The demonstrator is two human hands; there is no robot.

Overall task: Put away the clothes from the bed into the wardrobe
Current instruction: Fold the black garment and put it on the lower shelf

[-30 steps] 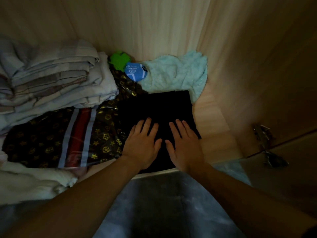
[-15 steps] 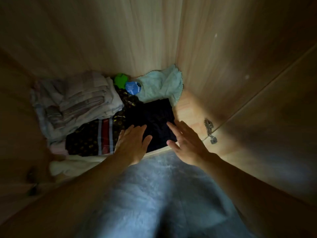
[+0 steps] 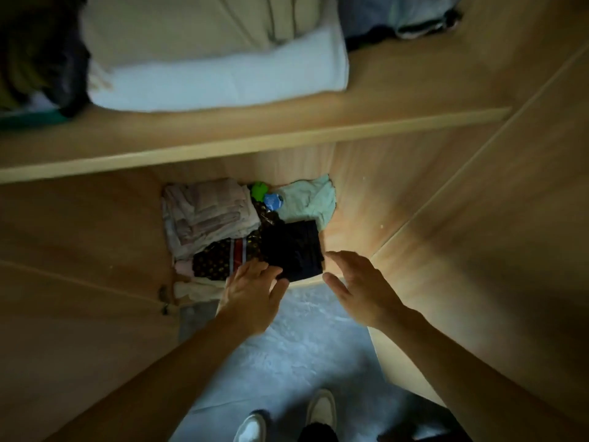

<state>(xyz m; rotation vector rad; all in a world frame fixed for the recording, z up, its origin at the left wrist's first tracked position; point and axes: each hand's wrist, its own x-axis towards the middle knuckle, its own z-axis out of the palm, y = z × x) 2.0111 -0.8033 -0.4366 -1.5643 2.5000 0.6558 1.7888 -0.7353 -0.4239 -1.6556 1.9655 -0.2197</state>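
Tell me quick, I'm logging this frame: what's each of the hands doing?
Left hand: open, fingers straight, fingertips over the edge of the folded black garment; contact unclear.
Right hand: open, holding nothing, beside it.

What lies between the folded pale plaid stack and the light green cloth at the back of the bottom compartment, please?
In the head view, a bright green item and a blue round label lie between the plaid stack and the light green cloth.
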